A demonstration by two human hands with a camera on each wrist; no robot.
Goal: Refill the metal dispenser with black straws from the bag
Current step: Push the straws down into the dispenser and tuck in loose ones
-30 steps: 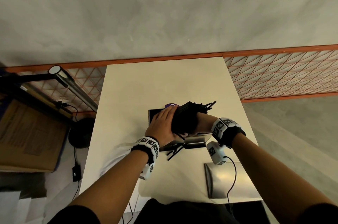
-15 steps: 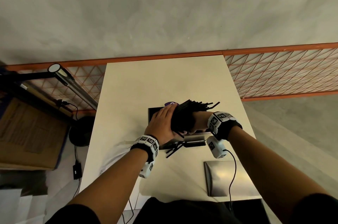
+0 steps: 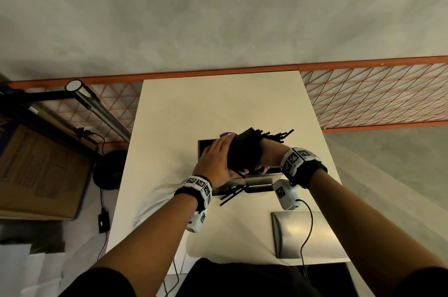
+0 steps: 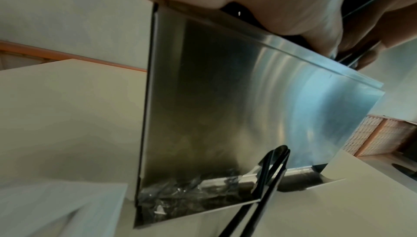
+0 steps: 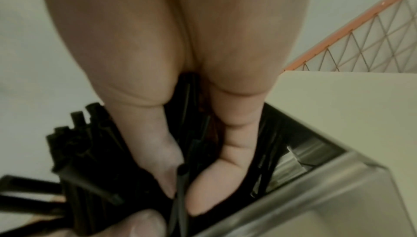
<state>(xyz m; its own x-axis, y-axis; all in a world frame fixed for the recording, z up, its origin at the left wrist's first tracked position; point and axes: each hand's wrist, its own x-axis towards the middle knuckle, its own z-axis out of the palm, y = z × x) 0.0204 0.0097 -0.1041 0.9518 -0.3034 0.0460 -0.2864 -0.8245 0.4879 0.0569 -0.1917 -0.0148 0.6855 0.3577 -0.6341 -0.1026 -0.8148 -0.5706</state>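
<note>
Both hands hold one thick bundle of black straws (image 3: 244,151) over the open top of the metal dispenser (image 3: 257,178) in the middle of the table. My left hand (image 3: 215,163) grips the bundle's left side. My right hand (image 3: 268,158) grips its right side, fingers (image 5: 225,169) curled in among the straws (image 5: 90,160) just above the dispenser's rim (image 5: 315,187). The straw tips fan out up and to the right. In the left wrist view the dispenser's shiny front wall (image 4: 225,107) stands upright, and two loose straws (image 4: 270,173) lean against its base.
A few loose straws (image 3: 230,197) lie on the cream table (image 3: 218,107) in front of the dispenser. A clear plastic bag (image 3: 155,199) lies at the near left edge and a flat metal lid (image 3: 298,233) at the near right. Something purple (image 3: 226,134) shows behind the dispenser.
Almost nothing: both hands stay on the straw bundle over the dispenser, with only a slight shift of the hands and the view.
</note>
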